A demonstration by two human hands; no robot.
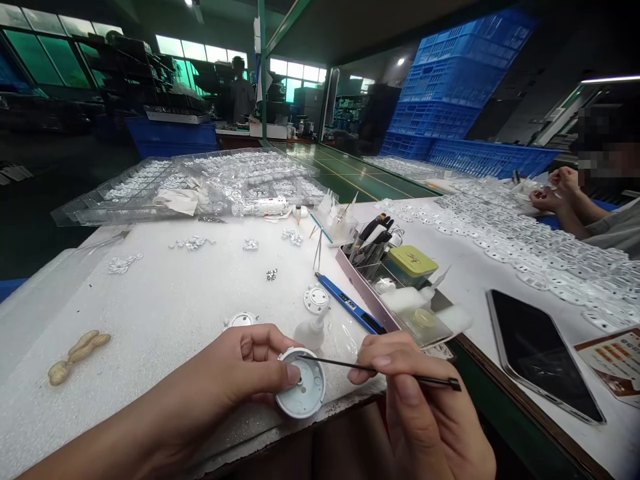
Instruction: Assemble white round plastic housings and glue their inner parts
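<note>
Near the front edge of the white work mat, my left hand (250, 367) grips a round white plastic housing (313, 387), thumb inside its rim. The hollow side of the housing faces me. In my right hand (420, 393) is a thin black rod-like tool (345, 364), held like a pen. Its tip reaches into the housing near the upper rim. Just behind stands a white squeeze bottle (311, 330), partly covered by the housing. Two round white parts lie beyond, one white disc (316, 299) beside the bottle and another disc (243, 320) behind my left hand.
A blue utility knife (350, 303) lies beside a tool box (365, 287) with pliers and bottles. Small white parts (193, 243) sit in piles; peanuts (85, 347) lie left. At right are a phone (545, 353), many white parts (520, 233) and a co-worker's hands (555, 190).
</note>
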